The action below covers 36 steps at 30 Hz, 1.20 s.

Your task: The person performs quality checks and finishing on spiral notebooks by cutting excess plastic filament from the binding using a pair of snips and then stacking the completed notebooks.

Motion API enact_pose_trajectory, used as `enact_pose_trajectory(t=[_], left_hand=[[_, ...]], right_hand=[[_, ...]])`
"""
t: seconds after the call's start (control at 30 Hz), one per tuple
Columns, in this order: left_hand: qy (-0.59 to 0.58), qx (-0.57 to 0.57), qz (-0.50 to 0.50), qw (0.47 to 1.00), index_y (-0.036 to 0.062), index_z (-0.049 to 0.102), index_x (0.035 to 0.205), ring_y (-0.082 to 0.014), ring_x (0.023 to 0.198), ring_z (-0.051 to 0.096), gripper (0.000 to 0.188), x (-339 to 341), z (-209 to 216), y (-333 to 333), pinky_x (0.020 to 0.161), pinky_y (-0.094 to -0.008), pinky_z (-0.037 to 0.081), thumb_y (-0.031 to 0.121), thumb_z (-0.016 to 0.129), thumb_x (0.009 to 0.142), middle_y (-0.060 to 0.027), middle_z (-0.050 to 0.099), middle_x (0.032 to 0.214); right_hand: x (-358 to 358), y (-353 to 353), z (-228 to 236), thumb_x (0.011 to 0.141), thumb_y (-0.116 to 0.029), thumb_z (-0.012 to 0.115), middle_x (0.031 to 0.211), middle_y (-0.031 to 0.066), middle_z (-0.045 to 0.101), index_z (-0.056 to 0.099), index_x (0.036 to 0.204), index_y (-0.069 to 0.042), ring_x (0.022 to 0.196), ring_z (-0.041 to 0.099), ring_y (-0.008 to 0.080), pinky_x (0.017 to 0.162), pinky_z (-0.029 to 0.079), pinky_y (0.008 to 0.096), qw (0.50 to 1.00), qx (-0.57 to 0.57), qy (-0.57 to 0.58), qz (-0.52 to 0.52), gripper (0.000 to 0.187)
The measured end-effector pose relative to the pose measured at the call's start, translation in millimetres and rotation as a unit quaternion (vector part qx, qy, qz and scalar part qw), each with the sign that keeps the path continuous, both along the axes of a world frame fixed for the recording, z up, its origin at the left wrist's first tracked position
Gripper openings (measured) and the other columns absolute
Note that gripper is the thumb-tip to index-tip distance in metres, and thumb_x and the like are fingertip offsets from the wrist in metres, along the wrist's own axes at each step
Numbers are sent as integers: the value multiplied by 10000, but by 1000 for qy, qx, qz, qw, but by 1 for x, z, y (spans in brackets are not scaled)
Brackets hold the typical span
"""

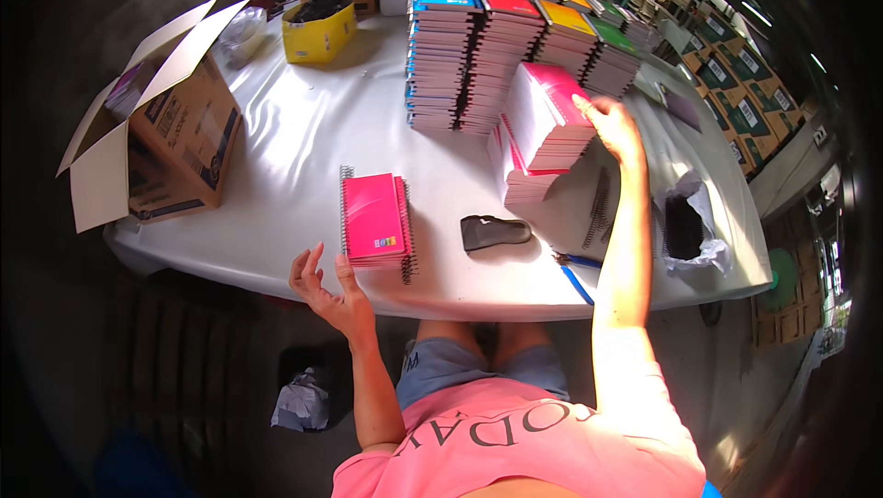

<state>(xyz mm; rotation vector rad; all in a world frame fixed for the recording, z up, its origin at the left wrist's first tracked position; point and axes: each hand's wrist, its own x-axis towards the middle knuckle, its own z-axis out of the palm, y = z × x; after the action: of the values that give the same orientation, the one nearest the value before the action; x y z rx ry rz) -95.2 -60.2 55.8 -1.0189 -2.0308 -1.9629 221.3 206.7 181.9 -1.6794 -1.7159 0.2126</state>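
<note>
Pink covers catch the eye first: the person's right hand (614, 125) is up on a tilted bundle of pink spiral notebooks (550, 116), fingers laid over its upper right edge and gripping it. That bundle leans against more pink notebooks (522, 181) lying flat beneath it on the white tabletop (303, 130). Just behind stand four tall stacks of notebooks (515, 47), topped blue, red, yellow and green. The left hand (331, 291) hangs open at the near edge of the tabletop, fingers spread, holding nothing, just below a small pile of pink notebooks (374, 219) with spiral bindings on both sides. A black stapler-like tool (494, 231) lies to the right of that pile, and a blue pen (577, 282) sits near the front edge. An open cardboard box (170, 135) rests at the left end, a yellow box (318, 34) farther back.
</note>
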Motion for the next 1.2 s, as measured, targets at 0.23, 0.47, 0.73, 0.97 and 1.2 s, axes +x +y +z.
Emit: enact_pose_trajectory(t=[0.23,0.47,0.73,0.97,1.2], left_hand=[[119,81,-128,981,37,546,1194,-213,1147,442,347,55,55,16,936,-363,369,119,627,866,-128,476,1213],[-353,85,-498,788,15,472,1282,-127,1058,533,374,96,56,40,897,-268,425,91,574,929,-61,578,1157],[384,-229,-361,818,181,634,1021,-146,971,552,274,107,40,32,998,-553,168,47,609,783,55,602,918],[389,-233,-331,828,204,538,1254,-221,1127,464,572,136,2,32,963,-731,82,388,701,738,0,516,1053],[345,-113,-193,912,142,612,820,-265,1071,465,451,153,-45,40,937,-716,181,480,774,568,-49,497,982]], right_hand=[[-17,-47,28,822,-272,702,781,171,662,617,900,-13,682,637,325,625,476,394,971,233,43,44,284],[-64,-186,-54,749,-126,778,696,44,628,617,937,-49,614,575,95,589,459,242,927,113,233,271,259],[72,-68,-130,839,-278,650,1018,162,647,506,1222,-102,939,632,334,820,483,416,988,45,-99,-107,445],[134,17,-168,776,-309,677,1039,245,633,329,1399,-74,1011,611,366,823,498,425,955,-141,-211,-152,751],[123,26,-147,789,-370,653,1080,259,618,443,1334,-24,1052,596,365,887,468,407,994,-82,-44,-56,678]])
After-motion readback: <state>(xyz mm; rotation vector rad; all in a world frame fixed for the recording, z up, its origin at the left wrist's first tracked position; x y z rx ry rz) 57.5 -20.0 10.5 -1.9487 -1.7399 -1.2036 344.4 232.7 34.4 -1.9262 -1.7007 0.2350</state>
